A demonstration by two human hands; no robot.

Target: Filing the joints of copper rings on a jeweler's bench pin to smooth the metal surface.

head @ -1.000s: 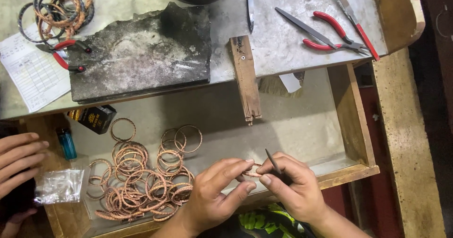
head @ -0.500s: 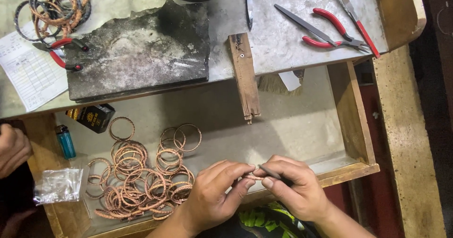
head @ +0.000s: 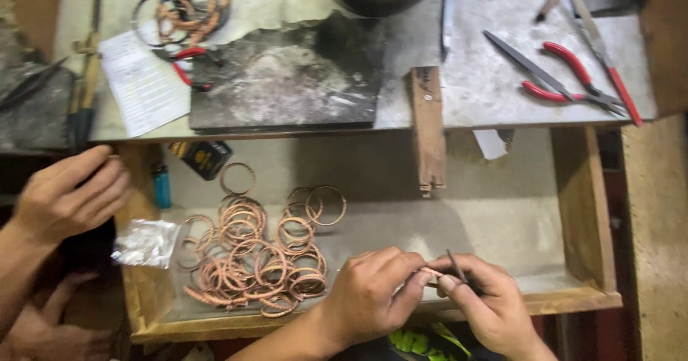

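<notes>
White paper sheet point(head: 143, 82) upper left on surface point(head: 473, 82); small black box point(head: 206, 158) and clear bag point(head: 147, 243) at drawer point(head: 573, 210) left. Drawer holds copper rings point(head: 258, 261). Left hand point(head: 369, 293) pinches a ring piece point(head: 430, 271); right hand point(head: 487, 300) grips thin tool point(head: 456, 265) against it, at drawer front.

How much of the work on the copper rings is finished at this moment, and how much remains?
Done: cannot be told for sure; a large heap of copper rings lies in the wooden tray, finished or not. In hand: the left hand holds one ring while the right hand works it with a thin dark tool. Left: possibly the bangles on the bench.
</notes>
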